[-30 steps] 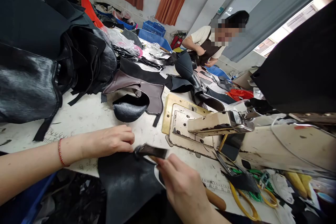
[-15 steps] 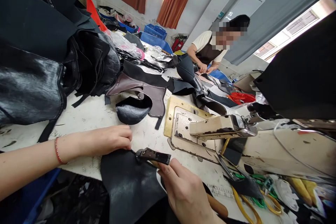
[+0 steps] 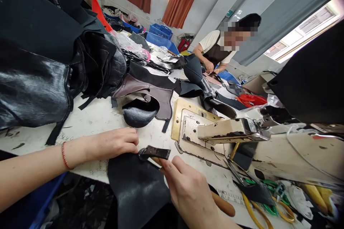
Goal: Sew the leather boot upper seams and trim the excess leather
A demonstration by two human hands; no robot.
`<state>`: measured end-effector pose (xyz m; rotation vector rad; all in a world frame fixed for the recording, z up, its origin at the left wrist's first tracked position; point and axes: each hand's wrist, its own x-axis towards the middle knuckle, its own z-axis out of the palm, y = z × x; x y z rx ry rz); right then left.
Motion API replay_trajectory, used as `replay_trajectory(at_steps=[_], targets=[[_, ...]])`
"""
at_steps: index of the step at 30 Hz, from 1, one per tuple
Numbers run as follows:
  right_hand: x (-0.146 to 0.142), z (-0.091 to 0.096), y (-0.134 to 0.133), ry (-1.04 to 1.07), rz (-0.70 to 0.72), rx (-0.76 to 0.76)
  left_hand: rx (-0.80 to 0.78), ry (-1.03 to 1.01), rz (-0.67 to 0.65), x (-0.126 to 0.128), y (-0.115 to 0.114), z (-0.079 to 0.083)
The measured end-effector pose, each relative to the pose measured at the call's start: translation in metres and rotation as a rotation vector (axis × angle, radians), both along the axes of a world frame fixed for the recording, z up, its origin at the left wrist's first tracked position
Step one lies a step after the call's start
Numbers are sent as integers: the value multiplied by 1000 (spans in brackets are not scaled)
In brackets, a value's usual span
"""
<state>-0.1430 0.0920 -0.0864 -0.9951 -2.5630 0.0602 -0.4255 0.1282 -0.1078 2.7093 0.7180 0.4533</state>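
Observation:
My right hand (image 3: 189, 188) is wrapped round the wooden handle of a hammer (image 3: 156, 152). The dark metal head of the hammer is down at the top edge of a black leather piece (image 3: 139, 189), close to my left fingertips. That piece lies at the table's near edge and hangs over it. My left hand (image 3: 118, 143) is closed at the same edge, pinching the leather; the fingertips are partly hidden. Just beyond it lies a brown and black boot upper (image 3: 158, 94) with a shiny black curved part (image 3: 141, 112).
A sewing machine (image 3: 231, 128) stands on the right, with yellow-handled scissors (image 3: 256, 209) nearer me. Black leather pieces (image 3: 32, 82) are heaped on the left. Across the white table (image 3: 88, 121) a co-worker (image 3: 215, 48) handles material. Blue baskets (image 3: 160, 31) stand at the back.
The hammer head has shifted slightly up and left, nearer my left fingers. My left hand keeps its place on the leather. The whole view has moved a little.

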Motion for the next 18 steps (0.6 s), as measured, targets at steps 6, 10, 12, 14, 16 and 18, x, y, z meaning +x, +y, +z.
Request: replay_trajectory(at_steps=[6, 10, 12, 14, 16, 18], targets=[[-2, -3, -1, -52, -4, 15, 33, 74, 21, -2, -8, 11], [-2, 3, 2, -9, -2, -41, 101, 84, 11, -1, -11, 14], [-4, 2, 3, 9, 3, -36, 80, 103, 21, -2, -11, 13], [-6, -1, 2, 6, 5, -8, 65, 121, 24, -2, -11, 12], [-8, -5, 1, -24, 7, 23, 58, 122, 29, -4, -11, 12], [-9, -7, 0, -40, 4, 44, 52, 97, 50, -6, -11, 13]])
